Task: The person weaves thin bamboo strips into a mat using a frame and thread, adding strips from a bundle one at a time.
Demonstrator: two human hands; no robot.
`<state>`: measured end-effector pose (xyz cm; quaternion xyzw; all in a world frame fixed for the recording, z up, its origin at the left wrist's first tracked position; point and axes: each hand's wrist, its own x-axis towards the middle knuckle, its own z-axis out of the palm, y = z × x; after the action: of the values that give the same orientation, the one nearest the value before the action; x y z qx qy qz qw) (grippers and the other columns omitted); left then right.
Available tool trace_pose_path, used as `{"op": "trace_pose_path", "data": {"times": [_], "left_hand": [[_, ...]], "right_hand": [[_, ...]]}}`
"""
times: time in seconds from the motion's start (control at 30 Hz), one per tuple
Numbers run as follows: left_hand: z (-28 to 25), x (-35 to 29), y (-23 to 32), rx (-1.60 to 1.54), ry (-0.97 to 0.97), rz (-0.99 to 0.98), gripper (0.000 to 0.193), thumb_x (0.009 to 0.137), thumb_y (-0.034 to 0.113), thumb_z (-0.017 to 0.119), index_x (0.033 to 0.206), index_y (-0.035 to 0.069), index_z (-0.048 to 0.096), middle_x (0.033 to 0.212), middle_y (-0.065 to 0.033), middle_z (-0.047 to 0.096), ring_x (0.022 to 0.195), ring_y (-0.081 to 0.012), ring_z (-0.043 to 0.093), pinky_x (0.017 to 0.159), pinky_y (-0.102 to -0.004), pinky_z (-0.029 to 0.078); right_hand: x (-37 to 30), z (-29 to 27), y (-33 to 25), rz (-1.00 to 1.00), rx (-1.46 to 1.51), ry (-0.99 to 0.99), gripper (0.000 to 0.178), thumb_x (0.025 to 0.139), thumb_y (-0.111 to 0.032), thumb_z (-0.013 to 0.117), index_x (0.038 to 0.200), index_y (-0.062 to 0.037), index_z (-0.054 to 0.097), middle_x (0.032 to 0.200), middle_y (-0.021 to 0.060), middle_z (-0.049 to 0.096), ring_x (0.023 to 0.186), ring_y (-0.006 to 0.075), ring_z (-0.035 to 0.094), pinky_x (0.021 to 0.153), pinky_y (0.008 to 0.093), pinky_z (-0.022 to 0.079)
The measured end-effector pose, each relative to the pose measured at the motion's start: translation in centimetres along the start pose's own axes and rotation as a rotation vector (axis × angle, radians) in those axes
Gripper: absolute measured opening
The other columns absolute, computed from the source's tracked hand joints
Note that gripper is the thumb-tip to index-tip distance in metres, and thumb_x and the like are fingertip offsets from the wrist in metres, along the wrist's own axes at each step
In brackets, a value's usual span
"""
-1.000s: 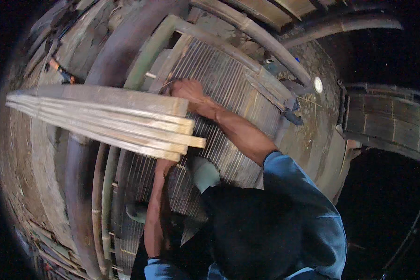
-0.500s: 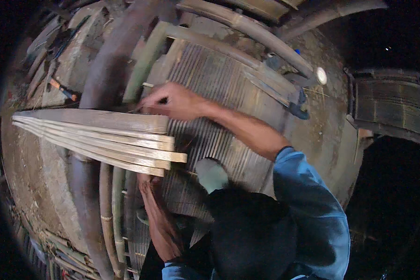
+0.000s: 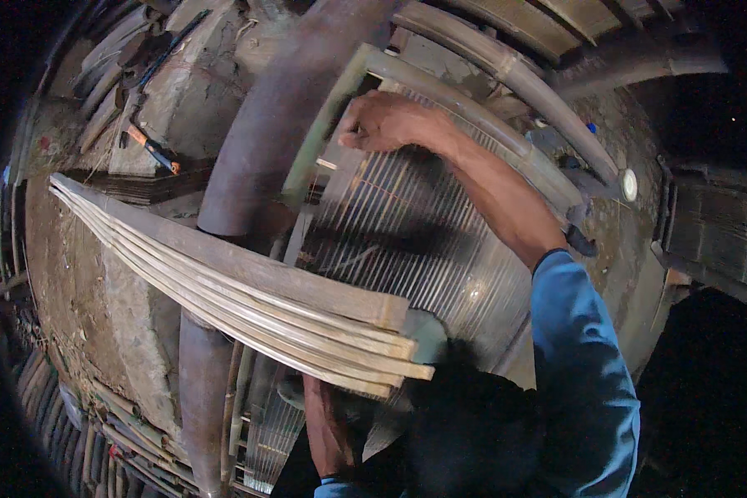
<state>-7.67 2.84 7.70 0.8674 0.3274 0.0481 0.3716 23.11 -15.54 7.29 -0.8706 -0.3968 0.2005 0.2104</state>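
A fanned bundle of long, pale split-bamboo strips (image 3: 257,290) slants across the view, its near end close to my body. My left hand (image 3: 319,390) holds it from below; only the wrist shows, as the strips cover the fingers. Beyond the bundle, my right hand (image 3: 386,123) is lifted over the slatted bamboo platform (image 3: 440,241), apart from the strips. Its fingers are curled closed, and whatever they may pinch is too small to make out.
A thick dark bamboo pole (image 3: 261,141) runs past on the left, beneath the bundle. A knife with an orange handle (image 3: 153,149) lies farther left on a ledge. Several bamboo poles (image 3: 141,440) lie at the lower left. A bamboo rail (image 3: 473,95) borders the platform's far side.
My right hand has moved up and away from the bundle, toward the platform's far edge. The near end of the bundle has swung lower and closer to my body as the view shifted.
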Motion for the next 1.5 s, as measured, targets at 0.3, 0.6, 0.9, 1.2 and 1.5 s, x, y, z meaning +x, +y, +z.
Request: {"op": "trace_pose_path", "data": {"times": [0.3, 0.6, 0.9, 1.2, 1.5], "left_hand": [[9.2, 6.8, 4.6, 0.178, 0.134, 0.156, 0.023, 0.09, 0.029, 0.065, 0.09, 0.007, 0.072, 0.083, -0.0107, 0.072, 0.073, -0.0291, 0.07, 0.065, -0.0393, 0.054], [16.7, 11.2, 3.8, 0.035, 0.246, 0.07, 0.034, 0.084, 0.033, 0.067, 0.085, -0.001, 0.07, 0.076, -0.0211, 0.068, 0.074, -0.0369, 0.069, 0.065, -0.0429, 0.052], [19.0, 17.9, -5.9, -0.139, -0.267, -0.016, 0.043, 0.081, 0.034, 0.064, 0.098, -0.005, 0.068, 0.094, -0.0264, 0.068, 0.085, -0.0363, 0.067, 0.072, -0.0444, 0.05], [13.2, 13.0, 2.9, -0.385, -0.218, -0.099, 0.033, 0.089, 0.021, 0.062, 0.101, -0.009, 0.068, 0.092, -0.0211, 0.07, 0.094, -0.0263, 0.067, 0.08, -0.0389, 0.05], [12.4, 8.4, 2.8, -0.46, 0.024, 0.326, 0.022, 0.093, 0.009, 0.06, 0.111, -0.002, 0.066, 0.104, -0.0172, 0.071, 0.097, -0.0273, 0.068, 0.085, -0.0366, 0.053]], "right_hand": [[3.4, 5.2, 0.7, -0.024, -0.005, -0.112, 0.045, 0.093, -0.038, 0.045, 0.074, -0.0036, 0.067, 0.078, 0.0181, 0.067, 0.087, 0.0365, 0.064, 0.08, 0.0482, 0.044], [1.9, 5.3, -0.1, -0.068, -0.126, -0.095, 0.035, 0.094, -0.035, 0.041, 0.088, -0.02, 0.072, 0.092, 0.0064, 0.071, 0.093, 0.0244, 0.066, 0.084, 0.0427, 0.035], [4.3, 9.3, 0.5, -0.232, -0.404, -0.016, 0.025, 0.089, -0.037, 0.048, 0.078, -0.0279, 0.068, 0.081, -0.002, 0.068, 0.089, 0.0129, 0.067, 0.08, 0.0476, 0.034], [-1.7, 5.7, 1.0, -0.121, 0.413, 0.65, 0.016, 0.09, -0.02, 0.062, 0.09, -0.0047, 0.068, 0.097, 0.0083, 0.069, 0.093, 0.0289, 0.067, 0.093, 0.0351, 0.047], [-23.7, -3.6, 3.7, 0.597, 1.605, 1.126, 0.029, 0.098, -0.028, 0.05, 0.081, -0.0047, 0.055, 0.066, 0.0062, 0.054, 0.072, 0.0195, 0.056, 0.09, 0.0449, 0.047]]}}
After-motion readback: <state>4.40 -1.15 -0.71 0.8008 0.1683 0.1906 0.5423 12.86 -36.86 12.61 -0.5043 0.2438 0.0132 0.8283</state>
